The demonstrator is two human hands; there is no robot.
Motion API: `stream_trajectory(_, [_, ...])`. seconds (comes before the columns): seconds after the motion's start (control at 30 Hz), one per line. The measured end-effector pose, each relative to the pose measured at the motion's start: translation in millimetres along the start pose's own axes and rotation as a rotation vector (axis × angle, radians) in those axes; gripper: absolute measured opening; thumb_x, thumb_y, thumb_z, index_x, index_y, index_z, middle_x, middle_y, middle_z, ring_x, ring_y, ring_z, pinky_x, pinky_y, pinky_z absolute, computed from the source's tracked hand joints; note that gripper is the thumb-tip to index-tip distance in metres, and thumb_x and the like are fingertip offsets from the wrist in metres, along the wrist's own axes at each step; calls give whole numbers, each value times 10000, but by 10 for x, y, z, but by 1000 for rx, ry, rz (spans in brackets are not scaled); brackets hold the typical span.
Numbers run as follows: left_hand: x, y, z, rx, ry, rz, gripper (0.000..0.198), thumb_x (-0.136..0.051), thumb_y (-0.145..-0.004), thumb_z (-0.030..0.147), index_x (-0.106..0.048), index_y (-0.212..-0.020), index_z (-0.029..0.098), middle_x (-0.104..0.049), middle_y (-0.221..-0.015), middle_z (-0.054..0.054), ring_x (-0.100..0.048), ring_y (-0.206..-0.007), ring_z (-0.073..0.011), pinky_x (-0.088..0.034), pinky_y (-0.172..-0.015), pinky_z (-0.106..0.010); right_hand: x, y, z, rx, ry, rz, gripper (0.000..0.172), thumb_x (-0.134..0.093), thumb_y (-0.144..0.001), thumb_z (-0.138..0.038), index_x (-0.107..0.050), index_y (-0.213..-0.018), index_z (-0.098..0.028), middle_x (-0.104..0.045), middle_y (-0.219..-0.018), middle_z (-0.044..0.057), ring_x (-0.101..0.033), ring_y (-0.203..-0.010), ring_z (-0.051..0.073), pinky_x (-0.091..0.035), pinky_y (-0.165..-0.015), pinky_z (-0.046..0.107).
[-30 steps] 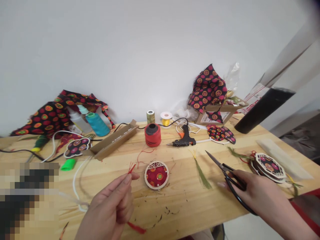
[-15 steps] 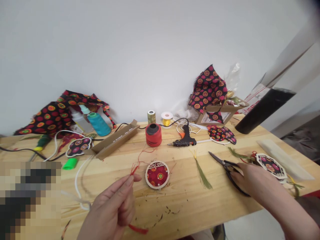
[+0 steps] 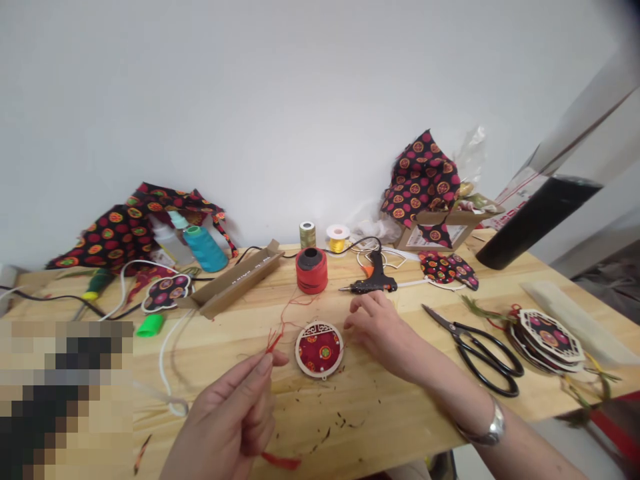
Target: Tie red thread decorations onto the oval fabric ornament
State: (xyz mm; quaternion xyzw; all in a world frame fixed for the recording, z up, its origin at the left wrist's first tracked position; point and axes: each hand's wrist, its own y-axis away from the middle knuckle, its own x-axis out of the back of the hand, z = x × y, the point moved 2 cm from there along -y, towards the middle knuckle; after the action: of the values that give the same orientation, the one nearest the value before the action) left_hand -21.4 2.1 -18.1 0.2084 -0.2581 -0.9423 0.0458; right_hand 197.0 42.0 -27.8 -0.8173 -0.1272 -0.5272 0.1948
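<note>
My left hand (image 3: 231, 417) pinches a thin red tassel cord (image 3: 274, 340) between thumb and fingers, its frayed tip poking up and its tail (image 3: 280, 460) hanging below the palm. Just right of it a round wooden ornament with red patterned fabric (image 3: 319, 349) lies flat on the wooden table (image 3: 380, 407). My right hand (image 3: 383, 328) rests beside the ornament's right edge, fingers loosely curled and holding nothing. The black scissors (image 3: 477, 348) lie on the table to the right, apart from both hands.
A red thread spool (image 3: 311, 270), a black glue gun (image 3: 373, 281), green and yellow spools, a teal spool and a cardboard strip (image 3: 240, 280) stand behind. Patterned fabric lies back left and in a box back right. More ornaments (image 3: 549, 337) lie at the right edge.
My right hand put the scissors down on the table and moved left to the round ornament. My left hand kept its pinch on the red cord.
</note>
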Motion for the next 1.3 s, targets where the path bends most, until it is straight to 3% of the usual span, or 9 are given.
stream_trajectory(0.13, [-8,-18,-11,11,-1,-17,243,-726,-667,340,-671,-825,165,-270,-415,112,-170,-393,-45,-165,-357,-165,-57,-35,17,9,-16,-34,94,-565,-809,-102,-628,-806,-171,-523,-987,72,-423,-952,200,-404,-801,362])
stream_trajectory(0.23, [-15,-29,-18,7,-20,-8,254,-732,-657,341,-669,-828,164,-277,-423,110,-189,-394,-45,-181,-356,-157,-4,-18,-47,36,-36,-21,110,-548,-813,-73,-606,-772,-157,-524,-972,64,-432,-937,187,-402,-793,337])
stream_trajectory(0.37, [-28,-40,8,-25,-49,12,264,-742,-642,350,-676,-819,164,-289,-444,105,-205,-402,-43,-192,-355,-145,203,5,-264,113,-68,-63,114,-503,-850,-84,-579,-807,-157,-540,-923,40,-466,-836,147,-408,-746,292])
stream_trajectory(0.47, [-60,-51,60,-58,-85,24,260,-732,-655,362,-686,-815,163,-412,-479,73,-226,-409,-38,-198,-358,-143,393,-39,-492,247,-19,-102,130,-497,-859,-84,-593,-838,-169,-553,-914,38,-460,-867,152,-397,-764,293])
stream_trajectory(0.57, [-118,-64,123,-110,-116,-3,231,-708,-687,354,-693,-818,164,-532,-574,34,-206,-411,-29,-181,-357,-149,548,-157,-691,388,101,-70,128,-487,-875,-106,-603,-889,-161,-555,-962,58,-430,-930,180,-377,-797,330])
stream_trajectory(0.73, [-213,-82,187,-168,-143,-65,184,-683,-716,332,-693,-809,174,-567,-607,22,-186,-412,-36,-159,-350,-165,673,-409,-844,498,243,20,168,-463,-899,-157,-625,-864,-129,-548,-933,96,-393,-962,216,-361,-791,372])
stream_trajectory(0.9, [-292,-108,202,-188,-132,-107,206,-643,-754,337,-634,-645,162,-438,-495,64,-161,-414,-43,-138,-359,-173,728,-530,-886,552,273,60,168,-505,-883,-191,-628,-786,-130,-528,-898,78,-386,-948,220,-350,-796,376])
stream_trajectory(1.17, [-321,-133,253,-247,-136,-81,268,-656,-742,346,-560,-573,161,-280,-456,93,-156,-428,-55,-118,-383,-193,810,-594,-874,571,267,75,192,-461,-904,-178,-602,-776,-149,-539,-882,66,-399,-911,199,-348,-748,334])
stream_trajectory(1.3, [-385,-134,307,-251,-160,-61,230,-652,-736,376,-641,-685,153,-285,-423,98,-168,-406,-50,-124,-377,-184,838,-623,-758,412,114,231,181,-440,-902,-153,-592,-805,-156,-564,-903,60,-437,-860,175,-350,-747,318])
